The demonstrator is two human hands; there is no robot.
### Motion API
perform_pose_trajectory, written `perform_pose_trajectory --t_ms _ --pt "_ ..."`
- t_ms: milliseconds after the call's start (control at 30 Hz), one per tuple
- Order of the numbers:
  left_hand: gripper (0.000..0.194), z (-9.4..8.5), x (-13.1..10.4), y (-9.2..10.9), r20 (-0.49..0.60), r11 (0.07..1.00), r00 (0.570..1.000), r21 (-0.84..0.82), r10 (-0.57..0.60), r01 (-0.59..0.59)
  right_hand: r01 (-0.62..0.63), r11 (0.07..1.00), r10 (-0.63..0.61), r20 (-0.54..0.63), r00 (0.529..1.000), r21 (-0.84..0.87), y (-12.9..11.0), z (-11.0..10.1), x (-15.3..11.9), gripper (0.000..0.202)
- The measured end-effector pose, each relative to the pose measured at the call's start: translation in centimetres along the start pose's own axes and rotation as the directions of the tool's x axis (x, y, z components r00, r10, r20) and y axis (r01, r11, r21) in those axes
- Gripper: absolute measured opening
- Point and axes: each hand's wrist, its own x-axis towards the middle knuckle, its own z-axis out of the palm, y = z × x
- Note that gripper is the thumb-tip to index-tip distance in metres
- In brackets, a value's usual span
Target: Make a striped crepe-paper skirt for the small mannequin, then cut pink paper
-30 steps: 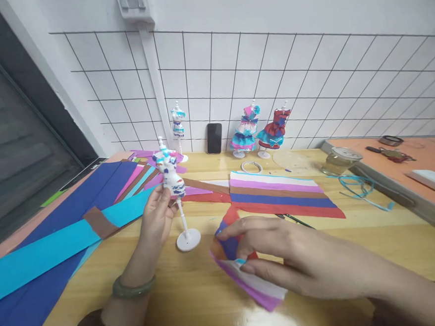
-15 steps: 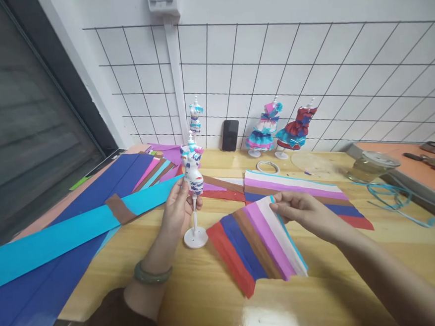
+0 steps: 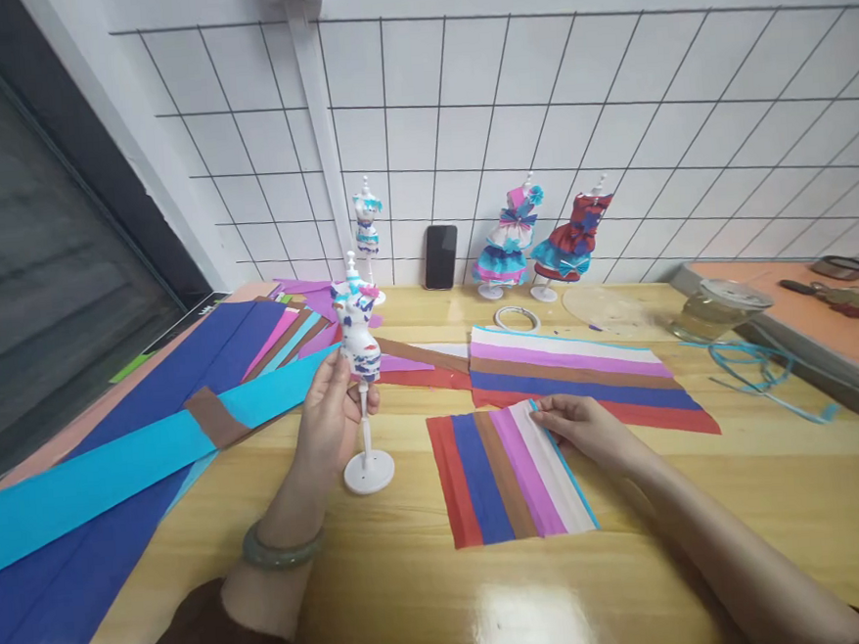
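My left hand (image 3: 326,403) is closed around the lower body of a small white mannequin (image 3: 358,332) daubed with blue, pink and red. The mannequin is upright, its round base (image 3: 369,471) at or just over the table. A striped piece (image 3: 495,474) in red, blue, brown, purple and white lies on the wooden table, right of the mannequin. The fingers of my right hand (image 3: 569,420) pinch its upper right corner, by the thin light-blue edge. Behind that hand lies a longer striped piece (image 3: 573,376) of the same colours.
Dressed mannequins (image 3: 506,243) and a black phone (image 3: 441,257) stand along the gridded wall, near a tape roll (image 3: 517,319). Blue sheets (image 3: 134,411) and coloured strips cover the left side. A glass bowl (image 3: 719,310) and a light-blue cord (image 3: 760,367) are at right.
The striped piece, held up and slanted before, now lies flatter on the table, still pinched by my right hand. My left hand keeps its hold on the mannequin. The camera view has shifted slightly.
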Motion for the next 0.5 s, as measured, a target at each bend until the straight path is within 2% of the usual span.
perform_pose_trajectory --t_ms 233,333,400,500 --pt "0.029 0.08 -0.06 0.09 -0.009 1.000 1.000 0.010 0.003 -0.002 0.003 1.000 -0.004 0.001 1.000 0.015 -0.22 0.19 0.09 0.043" --pt "0.029 -0.14 0.01 -0.02 -0.028 1.000 1.000 0.020 -0.004 0.004 0.001 1.000 -0.001 -0.005 1.000 -0.028 0.14 -0.05 0.21 0.042" --pt "0.028 -0.24 0.02 -0.12 -0.034 1.000 0.999 0.023 -0.002 0.003 0.032 0.991 -0.038 -0.041 0.998 -0.132 0.26 -0.34 0.35 0.042" --pt "0.027 -0.21 -0.04 -0.23 -0.030 1.000 1.000 0.023 -0.006 0.006 0.137 0.894 -0.232 -0.178 0.956 -0.427 -0.43 -0.42 0.68 0.034"
